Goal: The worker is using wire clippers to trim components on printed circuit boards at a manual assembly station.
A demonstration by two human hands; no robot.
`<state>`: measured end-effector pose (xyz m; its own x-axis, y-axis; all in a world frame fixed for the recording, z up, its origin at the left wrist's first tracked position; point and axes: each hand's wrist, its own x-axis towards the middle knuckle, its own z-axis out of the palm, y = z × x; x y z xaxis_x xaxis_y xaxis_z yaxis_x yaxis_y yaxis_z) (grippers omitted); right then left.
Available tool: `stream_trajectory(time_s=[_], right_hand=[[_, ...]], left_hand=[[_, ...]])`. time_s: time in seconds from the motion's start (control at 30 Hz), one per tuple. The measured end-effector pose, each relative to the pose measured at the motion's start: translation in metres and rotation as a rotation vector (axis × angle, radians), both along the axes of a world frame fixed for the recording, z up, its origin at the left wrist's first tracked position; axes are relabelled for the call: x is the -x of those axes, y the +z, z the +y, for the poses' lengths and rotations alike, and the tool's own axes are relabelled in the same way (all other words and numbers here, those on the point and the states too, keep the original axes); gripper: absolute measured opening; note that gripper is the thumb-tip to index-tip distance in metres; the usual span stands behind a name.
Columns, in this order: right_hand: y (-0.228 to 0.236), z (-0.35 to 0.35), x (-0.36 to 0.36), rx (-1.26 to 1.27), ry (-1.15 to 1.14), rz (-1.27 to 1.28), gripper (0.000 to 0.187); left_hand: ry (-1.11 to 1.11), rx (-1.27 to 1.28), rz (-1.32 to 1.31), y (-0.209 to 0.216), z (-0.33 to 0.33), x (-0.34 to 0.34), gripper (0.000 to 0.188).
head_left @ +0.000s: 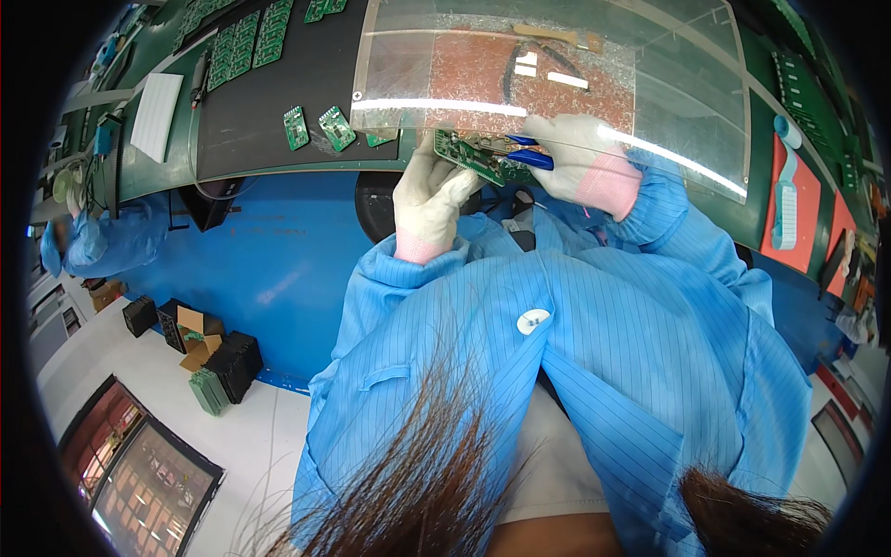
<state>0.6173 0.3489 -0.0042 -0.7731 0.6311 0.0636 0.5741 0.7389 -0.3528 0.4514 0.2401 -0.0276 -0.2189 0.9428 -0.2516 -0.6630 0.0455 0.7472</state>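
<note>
My left hand (pixel 427 200), in a white glove with a pink cuff, grips a green circuit board (pixel 457 154) at its left side. The board is tilted at the near edge of the bench, under the front edge of a clear panel (pixel 408 65). My right hand (pixel 580 160), gloved the same way, is closed around blue-handled cutters (pixel 531 158). Their jaws reach the board's component side; whether they close on a lead is too small to tell. Just left of my left hand lie small green boards (pixel 295 128) on a black mat (pixel 251 130).
Under the clear panel, a reddish surface is strewn with small clippings, among them a tan-handled tool (pixel 557 35). Larger board panels (pixel 269 32) lie on the mat's far part. A white ridged block (pixel 157 116) sits left, a red sheet (pixel 778 204) right. Another person's blue sleeve (pixel 121 243) shows far left.
</note>
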Motion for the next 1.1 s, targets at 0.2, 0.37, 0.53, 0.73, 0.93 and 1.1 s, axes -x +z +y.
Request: stream_trajectory(time_s=[0.2, 0.37, 0.53, 0.73, 0.93, 1.1], right_hand=[[-0.005, 0.003, 0.002, -0.103, 0.027, 0.066, 0.026], [0.004, 0.003, 0.003, -0.040, 0.005, -0.031, 0.026], [0.007, -0.001, 0.002, 0.046, -0.030, -0.080, 0.026], [0.009, 0.002, 0.003, -0.088, -0.055, -0.113, 0.025], [0.012, 0.000, 0.004, -0.140, -0.014, 0.004, 0.027], [0.013, -0.002, 0.007, -0.118, 0.008, -0.015, 0.031]], left_hand=[[-0.009, 0.009, 0.006, 0.001, 0.001, 0.000, 0.070], [-0.008, 0.006, 0.020, 0.001, 0.001, -0.001, 0.067], [-0.017, -0.028, -0.039, 0.000, 0.000, 0.000, 0.062], [-0.036, -0.040, -0.171, -0.001, -0.001, 0.002, 0.057], [-0.007, -0.071, -0.157, 0.003, -0.003, 0.000, 0.056], [-0.013, -0.100, -0.188, 0.002, -0.004, 0.000, 0.055]])
